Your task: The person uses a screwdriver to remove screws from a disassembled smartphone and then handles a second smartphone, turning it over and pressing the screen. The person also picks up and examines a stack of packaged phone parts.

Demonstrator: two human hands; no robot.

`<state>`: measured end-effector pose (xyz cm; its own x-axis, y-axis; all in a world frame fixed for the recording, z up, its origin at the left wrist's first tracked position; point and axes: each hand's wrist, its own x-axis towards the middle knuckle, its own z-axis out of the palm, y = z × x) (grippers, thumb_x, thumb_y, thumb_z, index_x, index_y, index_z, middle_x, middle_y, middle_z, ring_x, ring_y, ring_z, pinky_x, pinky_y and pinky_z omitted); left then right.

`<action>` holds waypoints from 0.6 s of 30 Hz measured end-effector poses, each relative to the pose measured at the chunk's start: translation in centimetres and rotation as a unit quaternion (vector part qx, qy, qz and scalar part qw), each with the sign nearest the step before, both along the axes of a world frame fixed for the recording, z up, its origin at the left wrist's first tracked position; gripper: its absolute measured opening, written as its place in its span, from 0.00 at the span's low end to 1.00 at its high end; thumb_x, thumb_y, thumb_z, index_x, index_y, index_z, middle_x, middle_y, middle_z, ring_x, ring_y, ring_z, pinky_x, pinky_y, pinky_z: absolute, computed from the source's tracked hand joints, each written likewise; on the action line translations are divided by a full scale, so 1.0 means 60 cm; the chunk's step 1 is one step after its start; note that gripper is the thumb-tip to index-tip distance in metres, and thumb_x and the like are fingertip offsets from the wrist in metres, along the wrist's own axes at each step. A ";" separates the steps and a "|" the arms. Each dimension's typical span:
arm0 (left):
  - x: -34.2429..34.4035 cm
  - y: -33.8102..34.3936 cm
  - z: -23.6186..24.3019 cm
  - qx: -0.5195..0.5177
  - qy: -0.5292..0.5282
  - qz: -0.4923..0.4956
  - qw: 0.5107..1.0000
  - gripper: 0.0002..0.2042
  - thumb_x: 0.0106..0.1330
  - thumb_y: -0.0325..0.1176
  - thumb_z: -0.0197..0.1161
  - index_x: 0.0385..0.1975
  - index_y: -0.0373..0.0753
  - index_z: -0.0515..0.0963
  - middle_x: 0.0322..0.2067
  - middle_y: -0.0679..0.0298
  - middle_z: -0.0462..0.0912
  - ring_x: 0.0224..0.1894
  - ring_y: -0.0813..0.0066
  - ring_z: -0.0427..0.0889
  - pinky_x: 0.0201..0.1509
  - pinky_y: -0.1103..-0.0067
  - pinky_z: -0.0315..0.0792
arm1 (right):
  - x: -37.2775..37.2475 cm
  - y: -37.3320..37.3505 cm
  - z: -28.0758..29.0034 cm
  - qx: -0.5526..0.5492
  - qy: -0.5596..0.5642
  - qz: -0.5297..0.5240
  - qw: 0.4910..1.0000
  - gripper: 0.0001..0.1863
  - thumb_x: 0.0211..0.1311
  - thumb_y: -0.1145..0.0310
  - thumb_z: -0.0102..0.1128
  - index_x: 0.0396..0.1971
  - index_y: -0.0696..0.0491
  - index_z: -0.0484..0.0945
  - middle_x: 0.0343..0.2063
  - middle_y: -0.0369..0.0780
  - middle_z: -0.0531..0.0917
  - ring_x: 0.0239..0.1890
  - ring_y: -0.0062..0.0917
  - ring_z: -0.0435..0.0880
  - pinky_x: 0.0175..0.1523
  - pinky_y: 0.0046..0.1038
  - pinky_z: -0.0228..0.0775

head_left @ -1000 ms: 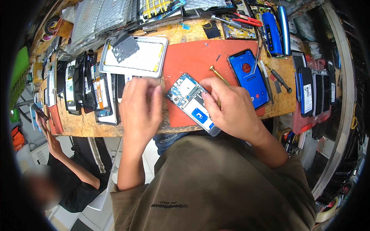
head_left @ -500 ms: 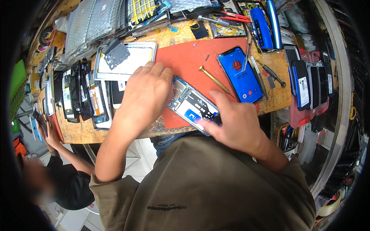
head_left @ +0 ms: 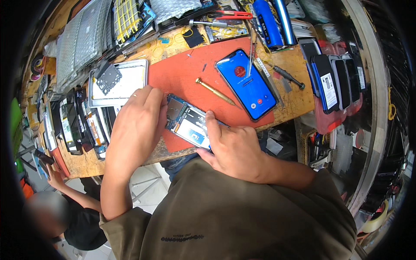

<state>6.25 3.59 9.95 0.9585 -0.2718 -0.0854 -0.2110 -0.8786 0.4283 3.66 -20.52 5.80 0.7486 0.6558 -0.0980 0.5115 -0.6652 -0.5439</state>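
An opened smartphone [head_left: 187, 122], its battery and circuit boards bare, lies near the front edge of an orange-red mat [head_left: 173, 71]. My right hand [head_left: 238, 151] grips its lower right end, forefinger along the far edge and thumb along the near one. At the phone's upper left end is my left hand [head_left: 138, 121], fingers curled together; what they hold, if anything, is hidden behind them. Beyond the phone lies a brass screwdriver [head_left: 214, 92]. To its right, a lit smartphone [head_left: 246, 84] with a blue screen has tweezers [head_left: 251, 58] lying across its top.
A white tray [head_left: 139, 71] holding a dark perforated part [head_left: 108, 80] stands beyond my left hand. Phones [head_left: 71, 121] line the bench's left. More phones [head_left: 327, 86] are stacked at right, near a dark-handled screwdriver [head_left: 288, 77]. Another person [head_left: 84, 223] sits at lower left.
My right hand has closed onto the opened phone's lower end, where its fingers were apart before. My left hand stays by the other end. The whole view has shifted.
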 end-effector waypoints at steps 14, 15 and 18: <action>-0.100 0.016 -0.068 -0.156 -0.070 0.265 0.949 0.07 0.77 0.28 0.62 0.36 0.31 0.80 0.30 0.55 0.78 0.33 0.58 0.78 0.40 0.68 0.72 | 0.024 -0.147 0.000 0.025 -0.170 -0.150 0.974 0.16 0.66 0.82 0.62 0.52 0.60 0.86 0.22 0.46 0.84 0.19 0.38 0.84 0.27 0.36 0.72; -0.104 0.020 -0.072 -0.149 -0.058 0.282 0.946 0.08 0.77 0.28 0.61 0.37 0.30 0.79 0.30 0.54 0.78 0.33 0.57 0.78 0.40 0.67 0.72 | 0.026 -0.145 -0.003 0.018 -0.175 -0.138 0.975 0.16 0.66 0.83 0.62 0.52 0.60 0.86 0.23 0.47 0.84 0.19 0.38 0.84 0.27 0.36 0.72; -0.108 0.024 -0.078 -0.107 -0.104 0.235 0.960 0.03 0.73 0.25 0.65 0.37 0.32 0.80 0.33 0.53 0.81 0.37 0.52 0.80 0.43 0.65 0.73 | 0.028 -0.134 -0.001 0.007 -0.202 -0.133 0.970 0.18 0.61 0.79 0.66 0.52 0.61 0.85 0.22 0.45 0.85 0.21 0.38 0.86 0.29 0.38 0.76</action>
